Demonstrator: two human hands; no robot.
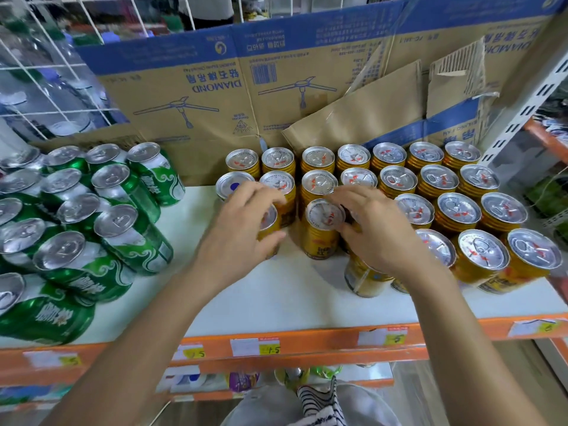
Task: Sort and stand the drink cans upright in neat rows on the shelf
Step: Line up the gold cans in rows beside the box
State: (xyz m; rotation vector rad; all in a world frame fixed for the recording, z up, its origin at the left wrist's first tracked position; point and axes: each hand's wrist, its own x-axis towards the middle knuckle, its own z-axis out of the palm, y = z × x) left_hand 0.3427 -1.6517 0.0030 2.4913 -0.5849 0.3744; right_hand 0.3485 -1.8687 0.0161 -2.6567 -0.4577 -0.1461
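Observation:
Several gold drink cans point(455, 213) stand upright in rows on the white shelf point(276, 299), filling its back and right side. My left hand point(242, 226) grips a gold can point(270, 230) at the left end of the third row, fingers curled over its top. My right hand point(372, 229) grips another gold can point(365, 278), mostly hidden beneath it. Between my hands stands a free gold can point(322, 232). One can with a blue mark on its lid point(233, 184) stands behind my left hand.
Several green cans point(123, 222) stand in rows on the shelf's left side. A flattened cardboard box point(246, 96) lines the back. A white wire grid point(46, 72) with water bottles behind it is at the far left. Orange shelf edge point(307, 342) carries price tags.

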